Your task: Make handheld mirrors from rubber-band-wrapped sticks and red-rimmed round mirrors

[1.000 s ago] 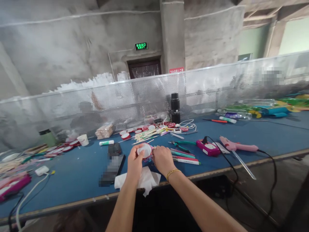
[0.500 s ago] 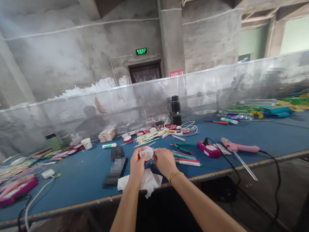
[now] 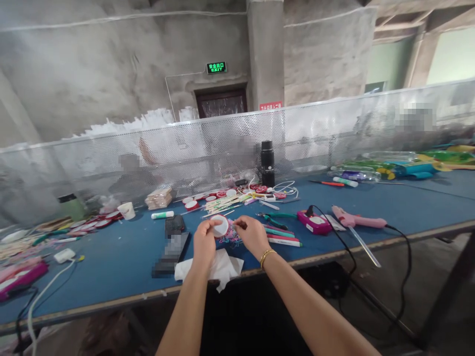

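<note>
Near centre, the left hand [image 3: 204, 247] pinches only a red-rimmed disc's [image 3: 221, 227] edge, risking slippage; the right hand's [image 3: 255, 238] fingertips pinch closed, contents unclear.

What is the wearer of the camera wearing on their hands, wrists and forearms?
The right hand has a gold-coloured bracelet at its wrist, seemingly a chain or linked band. The left hand shows no bracelet or watch. Neither hand is gloved, and no sleeve covers either forearm where it shows. Any rings are too small to make out.
</note>
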{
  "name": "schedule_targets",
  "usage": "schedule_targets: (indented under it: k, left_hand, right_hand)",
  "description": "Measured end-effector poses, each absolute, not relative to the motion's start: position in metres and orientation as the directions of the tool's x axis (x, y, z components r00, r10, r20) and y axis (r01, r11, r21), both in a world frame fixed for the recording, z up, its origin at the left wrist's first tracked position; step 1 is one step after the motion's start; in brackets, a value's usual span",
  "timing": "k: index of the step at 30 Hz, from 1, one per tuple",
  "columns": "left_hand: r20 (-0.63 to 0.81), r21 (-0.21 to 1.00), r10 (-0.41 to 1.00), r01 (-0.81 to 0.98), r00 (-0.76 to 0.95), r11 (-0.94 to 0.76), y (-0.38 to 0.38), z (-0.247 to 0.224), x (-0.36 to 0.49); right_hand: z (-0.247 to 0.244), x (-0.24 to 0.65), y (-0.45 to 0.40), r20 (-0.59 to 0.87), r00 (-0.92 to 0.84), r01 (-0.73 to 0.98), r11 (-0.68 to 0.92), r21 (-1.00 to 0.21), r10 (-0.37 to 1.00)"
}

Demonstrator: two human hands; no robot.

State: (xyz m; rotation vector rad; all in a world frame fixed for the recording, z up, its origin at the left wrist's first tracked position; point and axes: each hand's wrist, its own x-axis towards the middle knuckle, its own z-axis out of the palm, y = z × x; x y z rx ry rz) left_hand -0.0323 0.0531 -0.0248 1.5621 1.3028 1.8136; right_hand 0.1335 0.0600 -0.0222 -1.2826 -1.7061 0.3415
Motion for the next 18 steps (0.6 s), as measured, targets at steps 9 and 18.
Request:
schedule_targets:
  k: [9, 18]
  left_hand:
    - [0.515, 0.846, 0.791, 0.345, -0.331, -0.406, 0.0543, -0.0251, -0.0339]
    - [0.539, 0.802, 0.801, 0.448, -0.261, -0.394, 0.0509, -0.0172, -0.0298]
  right_hand:
    - [-0.0275, 0.134, 0.0607, 0.511, 0.03, 0.487, 0.434, -0.758, 0.859]
    - [-0.0307, 0.1331, 0.0645, 0.551, 0.023, 0.452, 0.483, -0.75, 0.834]
